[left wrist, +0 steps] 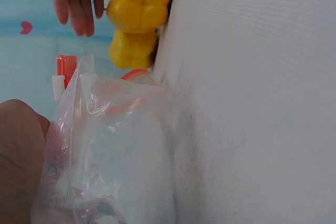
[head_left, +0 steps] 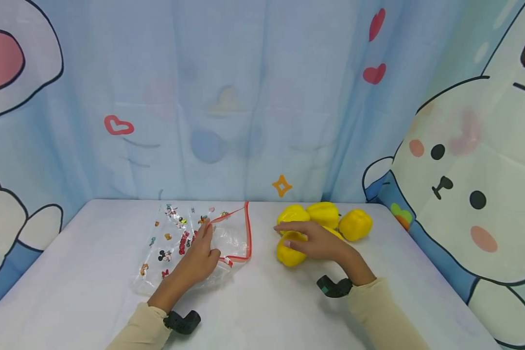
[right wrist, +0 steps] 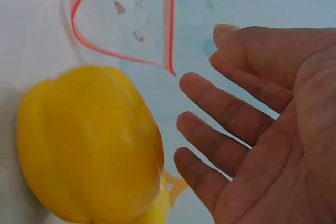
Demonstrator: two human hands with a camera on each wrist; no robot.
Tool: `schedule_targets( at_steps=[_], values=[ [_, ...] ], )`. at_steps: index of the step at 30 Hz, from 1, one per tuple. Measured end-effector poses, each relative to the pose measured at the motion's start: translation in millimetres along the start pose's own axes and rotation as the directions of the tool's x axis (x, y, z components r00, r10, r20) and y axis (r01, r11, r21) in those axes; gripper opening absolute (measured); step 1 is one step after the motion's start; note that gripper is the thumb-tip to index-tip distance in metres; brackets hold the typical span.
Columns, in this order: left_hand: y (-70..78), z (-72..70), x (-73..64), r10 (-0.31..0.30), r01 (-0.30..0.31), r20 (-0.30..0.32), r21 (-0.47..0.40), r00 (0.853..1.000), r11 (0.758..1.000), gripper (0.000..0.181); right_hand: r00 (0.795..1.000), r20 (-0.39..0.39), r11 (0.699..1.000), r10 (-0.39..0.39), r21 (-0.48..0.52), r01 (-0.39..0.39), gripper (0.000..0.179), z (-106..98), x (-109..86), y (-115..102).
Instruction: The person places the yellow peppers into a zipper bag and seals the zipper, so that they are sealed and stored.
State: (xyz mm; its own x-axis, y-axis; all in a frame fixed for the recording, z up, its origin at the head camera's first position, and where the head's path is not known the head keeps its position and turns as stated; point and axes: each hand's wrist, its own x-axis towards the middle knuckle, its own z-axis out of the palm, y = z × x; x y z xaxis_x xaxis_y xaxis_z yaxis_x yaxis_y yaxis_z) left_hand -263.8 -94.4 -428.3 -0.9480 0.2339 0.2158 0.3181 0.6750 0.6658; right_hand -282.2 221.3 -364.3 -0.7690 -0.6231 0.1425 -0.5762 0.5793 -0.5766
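A clear plastic zipper bag with red trim and cartoon prints lies on the table, its mouth facing right and spread apart. My left hand holds the upper side of that mouth, index finger stretched along it and thumb apart; the bag hides part of the grip. In the left wrist view, the bag bulges up from the table beside a red-and-white zipper end. Several yellow bell peppers sit clustered to the right. Over the nearest pepper hovers my right hand, fingers straight and spread, palm bare.
The white table ends at a light blue cartoon curtain behind and along both sides. Black wrist cameras stick out beside each wrist. Between the bag's mouth and the peppers runs a narrow strip of bare tabletop.
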Motion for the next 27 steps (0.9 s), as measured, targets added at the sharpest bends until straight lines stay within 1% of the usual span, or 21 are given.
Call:
schedule_targets(
  at_steps=[4,6,9,11,13,17,21,24,27],
  values=[
    [-0.3,0.2,-0.3,-0.005,0.005,0.006,-0.009,1.0,1.0,0.068,1.0,0.017,1.0,-0.006,0.009,0.006,0.044,-6,-2.5,10],
    [-0.4,-0.3,-0.3,-0.008,0.008,0.009,-0.011,1.0,1.0,0.068,0.999,0.041,1.0,-0.003,0.026,0.002,0.045,-7,-2.8,14],
    [-0.2,-1.1,-0.2,-0.01,0.01,0.015,-0.009,1.0,1.0,0.068,0.995,0.098,0.998,0.037,0.051,-0.042,0.048,-7,-3.9,16],
    [-0.2,-1.3,-0.1,-0.008,0.008,0.016,-0.007,1.0,1.0,0.068,0.989,0.133,0.996,0.068,0.049,-0.075,0.05,-7,-4.6,17],
    [-0.1,-1.0,0.1,-0.007,0.008,0.017,-0.006,1.0,1.0,0.068,0.984,0.149,0.994,0.096,0.034,-0.102,0.051,-6,-5.5,17],
    [0.4,-0.1,0.4,0.0,0.0,0.011,-0.004,1.0,1.0,0.068,0.988,0.123,0.996,0.093,-0.008,-0.092,0.05,-4,-5.3,19],
    [1.6,0.5,0.4,0.002,-0.002,0.015,0.0,1.0,1.0,0.068,0.993,0.088,0.997,0.078,-0.025,-0.076,0.046,0,-2.6,19],
    [2.6,0.6,0.0,0.008,-0.008,0.015,-0.003,1.0,1.0,0.067,0.993,0.054,0.994,0.105,-0.04,-0.103,0.046,5,0.6,18],
    [3.2,0.6,-0.8,0.015,-0.015,0.018,-0.017,1.0,1.0,0.067,0.989,0.015,0.987,0.15,-0.058,-0.149,0.049,10,3.8,17]
  ],
)
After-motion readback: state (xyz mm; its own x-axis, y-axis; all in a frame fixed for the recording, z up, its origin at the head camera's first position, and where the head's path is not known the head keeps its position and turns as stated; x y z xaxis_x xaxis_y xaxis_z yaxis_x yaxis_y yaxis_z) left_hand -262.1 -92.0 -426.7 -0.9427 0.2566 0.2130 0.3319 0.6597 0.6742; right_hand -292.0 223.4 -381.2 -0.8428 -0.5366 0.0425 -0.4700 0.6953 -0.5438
